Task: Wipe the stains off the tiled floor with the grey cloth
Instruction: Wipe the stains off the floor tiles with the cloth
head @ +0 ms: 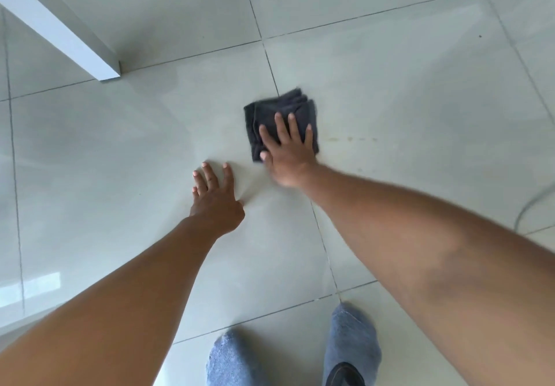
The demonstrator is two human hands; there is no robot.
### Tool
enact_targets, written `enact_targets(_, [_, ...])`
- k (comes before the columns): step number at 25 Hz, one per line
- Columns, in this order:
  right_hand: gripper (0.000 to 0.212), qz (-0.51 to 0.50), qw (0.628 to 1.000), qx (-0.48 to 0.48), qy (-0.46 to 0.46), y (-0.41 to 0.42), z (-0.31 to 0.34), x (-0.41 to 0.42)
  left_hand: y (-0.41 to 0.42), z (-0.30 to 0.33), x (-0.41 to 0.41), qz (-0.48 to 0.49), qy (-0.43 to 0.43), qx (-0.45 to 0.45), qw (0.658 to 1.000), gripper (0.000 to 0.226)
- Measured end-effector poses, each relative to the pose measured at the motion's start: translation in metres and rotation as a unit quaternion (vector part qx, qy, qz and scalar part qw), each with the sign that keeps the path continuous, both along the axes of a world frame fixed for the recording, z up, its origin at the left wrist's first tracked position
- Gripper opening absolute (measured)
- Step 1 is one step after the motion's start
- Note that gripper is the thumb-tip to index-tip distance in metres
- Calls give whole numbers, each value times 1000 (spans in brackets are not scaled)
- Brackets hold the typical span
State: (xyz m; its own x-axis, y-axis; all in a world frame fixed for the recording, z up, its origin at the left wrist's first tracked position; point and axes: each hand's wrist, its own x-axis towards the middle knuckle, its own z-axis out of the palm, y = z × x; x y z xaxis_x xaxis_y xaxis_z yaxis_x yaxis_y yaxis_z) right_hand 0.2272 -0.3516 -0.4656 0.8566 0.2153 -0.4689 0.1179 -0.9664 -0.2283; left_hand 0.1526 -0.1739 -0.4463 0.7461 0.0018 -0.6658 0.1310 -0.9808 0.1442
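At far left a white furniture leg (90, 52) stands on the glossy, pale tiled floor (120, 145), its large square tiles divided by thin dark grout lines. The left hand (214, 202) lies flat on bare tile, fingers (208, 175) spread, bracing. Just to its right, the right hand (285, 157) presses the grey cloth (279, 115), a soft, folded terry square, against the floor with open, splayed fingers. Wiping looks underway. Faint yellowish stains (350, 139) dot the tile just right of the cloth, so the next stroke probably calls for a firm sweep rightward. Blue-socked feet (354, 340) stand below.
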Motion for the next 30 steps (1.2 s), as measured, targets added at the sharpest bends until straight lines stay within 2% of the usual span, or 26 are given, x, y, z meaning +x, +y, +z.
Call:
enact_targets(3, [60,56,998,24,-20,-29,-6,-127,-14,5,4,-19,-34,40,998,89])
enact_targets(5, [60,89,995,19,-27,-70,-4,-192,-26,3,7,-57,-61,24,996,90])
enact_targets(7, [59,106,994,-2,-31,-129,-1,-226,-34,-5,12,-63,-53,-12,997,90])
enact_targets(10, [59,66,997,-39,-29,-204,0,-205,-30,-11,13,-55,-31,-19,998,90])
enact_targets(13, [59,-129,988,-60,-58,-214,-7,-117,-26,-12,13,-66,-33,-19,997,89])
enact_targets(15, [60,-280,958,-60,-31,-187,-6,-46,-27,-12,13,-68,-37,-18,997,89])
enact_targets(16, [60,-320,946,-50,-14,-167,-4,-18,-27,-12,13,-68,-38,-17,997,89])
enact_targets(17, [61,-323,945,-42,-6,-143,-4,-1,-26,-12,14,-69,-36,-17,997,89])
enact_targets(19, [60,-229,973,-8,-8,-93,-6,-8,-24,-11,15,-69,-30,-13,997,92])
enact_targets(22, [59,-32,998,23,-38,-68,-6,-107,-21,-3,20,-85,-17,-7,996,96])
enact_targets(24, [59,18,998,14,-57,-107,-7,-170,-13,5,23,-94,-13,-11,995,97])
enact_targets(27, [61,-5,998,-38,-46,-179,-5,-176,-1,8,21,-119,-19,-4,993,97])
enact_targets(30, [62,-164,983,-74,-48,-186,-4,-97,-6,3,18,-123,-18,-11,992,97])
